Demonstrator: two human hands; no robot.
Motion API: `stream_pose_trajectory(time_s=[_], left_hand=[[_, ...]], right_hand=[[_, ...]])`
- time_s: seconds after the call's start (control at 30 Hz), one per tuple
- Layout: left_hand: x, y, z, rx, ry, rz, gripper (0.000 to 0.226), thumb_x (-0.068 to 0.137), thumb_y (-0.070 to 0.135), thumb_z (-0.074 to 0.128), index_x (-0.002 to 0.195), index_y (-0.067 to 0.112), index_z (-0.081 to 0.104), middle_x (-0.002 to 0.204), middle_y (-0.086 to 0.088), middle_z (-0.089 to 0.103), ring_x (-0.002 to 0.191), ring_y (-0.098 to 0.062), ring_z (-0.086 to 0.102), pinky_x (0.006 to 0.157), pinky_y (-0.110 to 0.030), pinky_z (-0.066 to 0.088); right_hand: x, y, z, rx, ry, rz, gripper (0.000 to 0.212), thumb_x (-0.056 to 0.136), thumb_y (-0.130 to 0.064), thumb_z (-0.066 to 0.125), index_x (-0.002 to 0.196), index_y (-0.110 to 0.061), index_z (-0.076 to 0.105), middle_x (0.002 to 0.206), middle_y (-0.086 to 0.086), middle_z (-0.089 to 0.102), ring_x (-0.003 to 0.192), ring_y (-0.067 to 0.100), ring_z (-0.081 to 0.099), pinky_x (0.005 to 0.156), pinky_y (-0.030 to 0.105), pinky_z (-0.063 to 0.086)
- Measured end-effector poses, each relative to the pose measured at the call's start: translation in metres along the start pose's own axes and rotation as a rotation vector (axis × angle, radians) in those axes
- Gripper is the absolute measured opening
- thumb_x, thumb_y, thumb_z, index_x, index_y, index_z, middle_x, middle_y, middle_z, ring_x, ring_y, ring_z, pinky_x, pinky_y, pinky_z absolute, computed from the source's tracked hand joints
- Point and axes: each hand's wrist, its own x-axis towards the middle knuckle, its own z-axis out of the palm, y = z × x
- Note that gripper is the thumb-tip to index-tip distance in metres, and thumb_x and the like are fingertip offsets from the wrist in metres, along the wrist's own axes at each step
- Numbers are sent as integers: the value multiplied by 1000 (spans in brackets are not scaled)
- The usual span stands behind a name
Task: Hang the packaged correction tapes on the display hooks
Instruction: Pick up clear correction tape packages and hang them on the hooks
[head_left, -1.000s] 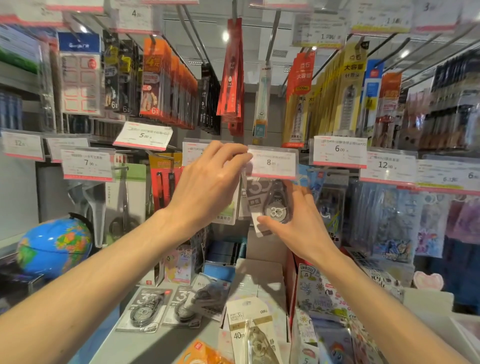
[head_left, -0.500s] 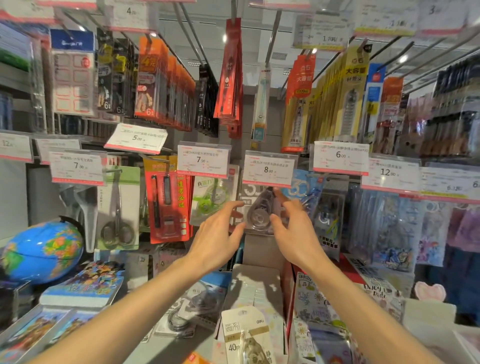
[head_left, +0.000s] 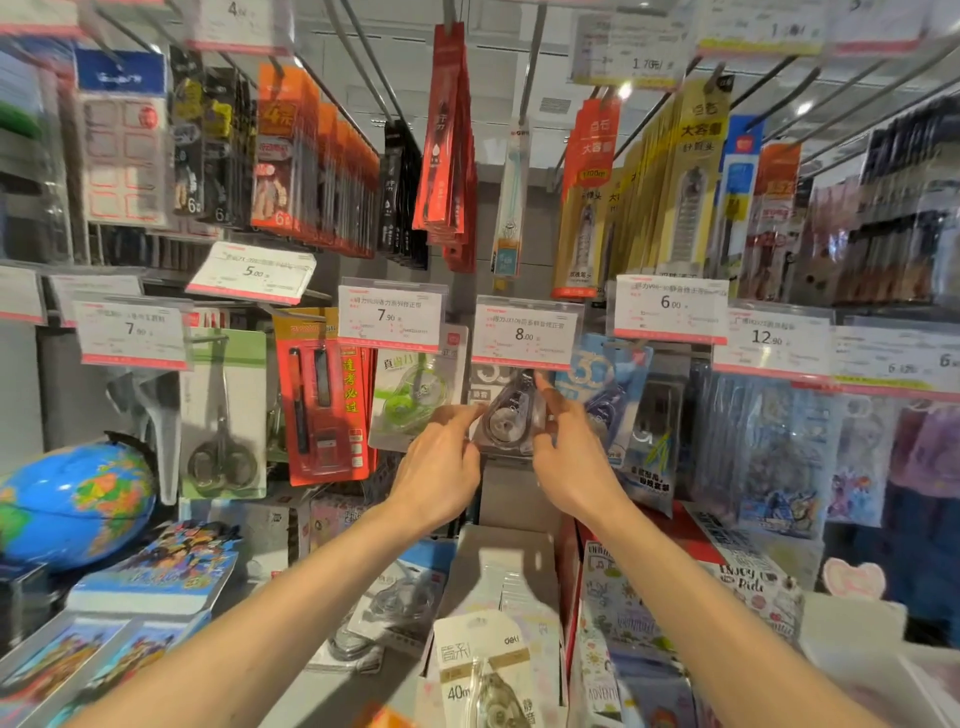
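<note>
Both of my hands are on one packaged correction tape (head_left: 508, 415) right under the 8.00 price tag (head_left: 524, 332).

My left hand (head_left: 439, 475) pinches the pack's lower left edge with fingertips (head_left: 464, 413) against the plastic, and my right hand (head_left: 569, 462) grips its right side, index finger pointing up along the edge. The pack is a clear blister over a grey card printed with big pale numerals; inside sits a smoky, see-through teardrop dispenser with a round white spool. It hangs tilted, top leaning right, its upper edge hidden behind the tag, so I cannot tell whether it is on the hook. A green correction tape pack (head_left: 413, 400) hangs just left, a blue one (head_left: 605, 395) just right. Near me, more grey packs (head_left: 395, 608) lie flat on the shelf.
</note>
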Motion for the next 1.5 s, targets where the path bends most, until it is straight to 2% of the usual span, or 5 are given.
stream_pose_trajectory(time_s=[0.27, 0.5, 0.97, 1.23, 1.5], left_hand=[[-37, -1, -25, 18, 48, 29, 43, 101, 19, 47, 143, 23, 46, 131, 1, 50, 112, -13, 58, 97, -37, 48], [-91, -60, -64, 152, 41, -172, 36, 99, 23, 51, 135, 26, 51, 124, 7, 50, 96, -6, 51, 90, -32, 43], [-154, -169, -38, 474, -465, -610, 52, 96, 36, 51, 142, 14, 39, 143, -14, 45, 133, -33, 42, 107, -43, 41], [-158, -184, -34, 515, -468, -582, 42, 98, 37, 49, 133, 13, 48, 136, -11, 53, 128, -30, 43, 103, -44, 45], [-159, -174, -46, 318, -169, -498, 54, 97, 45, 51, 144, 19, 41, 130, -4, 56, 126, -22, 45, 103, -34, 41]], right_hand=[[-33, 3, -8, -73, -4, -31, 52, 99, -30, 55, 146, -21, 36, 143, 10, 45, 131, 26, 46, 105, 40, 41], [-60, -6, 32, -180, -131, -109, 53, 96, -33, 58, 145, -22, 41, 139, 3, 48, 127, 21, 50, 101, 33, 40], [-29, -17, 201, -544, -888, -118, 47, 92, -7, 51, 138, -16, 56, 146, 10, 48, 134, 30, 46, 110, 38, 40], [-24, -1, 220, -528, -927, -105, 40, 87, -5, 49, 125, -11, 63, 130, 10, 57, 122, 30, 53, 101, 40, 46], [-20, -3, 203, -154, -776, 74, 27, 98, -29, 57, 118, -16, 67, 114, 4, 71, 105, 18, 63, 91, 29, 49]])
